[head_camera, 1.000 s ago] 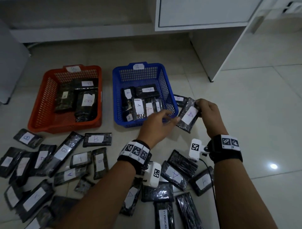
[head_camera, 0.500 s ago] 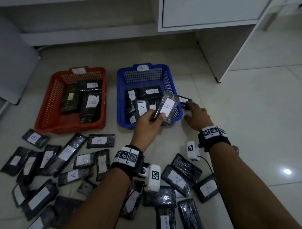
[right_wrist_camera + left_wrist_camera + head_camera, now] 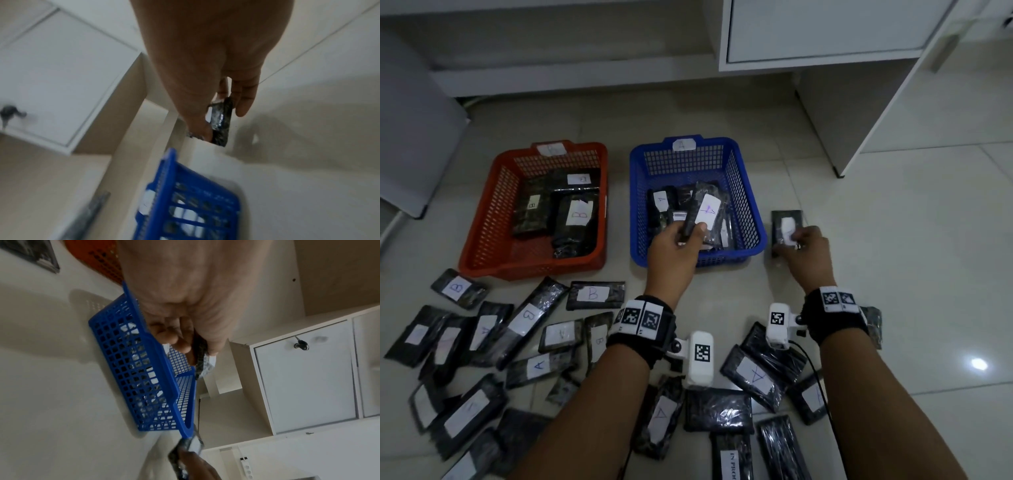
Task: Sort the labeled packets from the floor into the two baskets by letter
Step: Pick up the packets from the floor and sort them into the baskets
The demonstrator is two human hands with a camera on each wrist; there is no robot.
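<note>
My left hand pinches a black packet labelled A over the blue basket, which bears an A tag and holds several A packets. In the left wrist view the left hand grips that packet above the blue basket's rim. To the right of the basket my right hand holds another black packet with a white label, just above the floor; its letter is hidden. The right wrist view shows the right hand pinching this packet. The orange basket holds B packets.
Many black packets lettered A or B lie scattered on the tiled floor in front of the baskets and beside my forearms. A white cabinet and its side panel stand behind and to the right of the blue basket.
The left hand took the A packet from the right hand and carried it left over the blue basket. The right hand reached to the packet beside the basket and picked it up.
</note>
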